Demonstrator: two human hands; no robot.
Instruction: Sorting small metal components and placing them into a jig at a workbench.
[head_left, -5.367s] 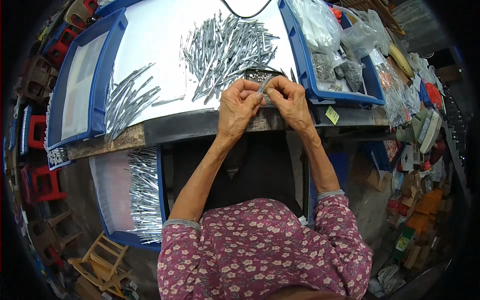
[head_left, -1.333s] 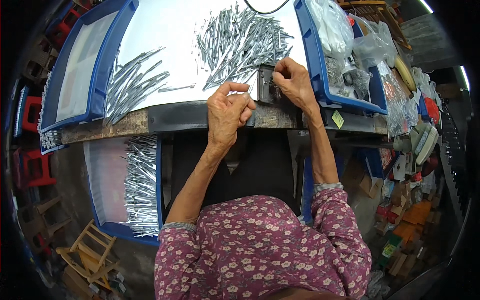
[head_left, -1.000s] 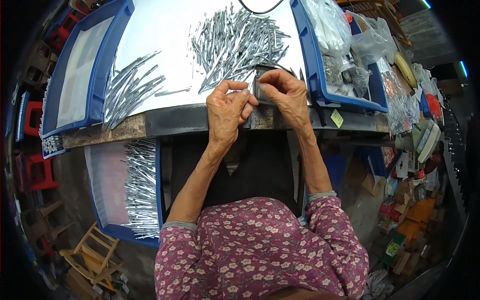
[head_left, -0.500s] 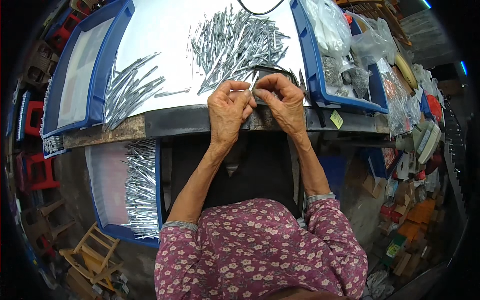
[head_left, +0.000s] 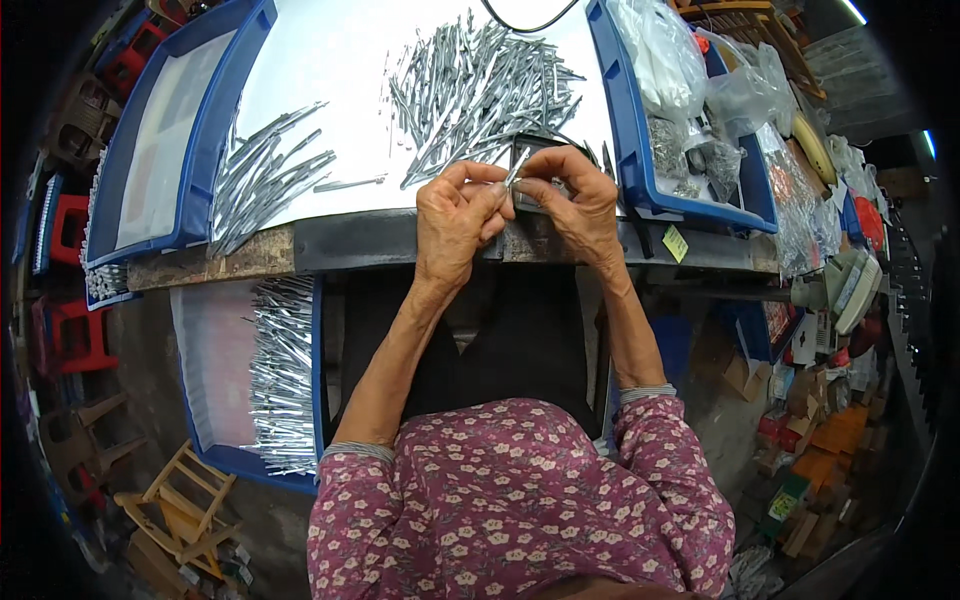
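Note:
A thin silvery rod (head_left: pixel 519 164) is pinched between my hands above the table's front edge, its upper end pointing away from me. My left hand (head_left: pixel 455 215) is closed, with thumb and forefinger on the rod. On the other side, my right hand (head_left: pixel 577 208) pinches the same rod, its fingers curled. The fingertips hide the rod's lower part. Beyond the hands spreads a big pile of similar silvery-grey rods (head_left: pixel 480 90) on a white surface. A smaller bunch of rods (head_left: pixel 265 185) lies to the left, with a single rod (head_left: pixel 350 184) apart from it.
An open blue tray (head_left: pixel 196 180) stands at the left. At the right, a blue bin (head_left: pixel 625 165) holds plastic bags and small parts. Below the table's edge (head_left: pixel 360 242), another tray (head_left: pixel 215 460) carries many rods. A small black tray (head_left: pixel 545 143) sits just behind my right hand.
The rod between my fingers has shifted slightly right and tilts more to the right. My right hand has moved a little rightward. Both hands keep their pinch.

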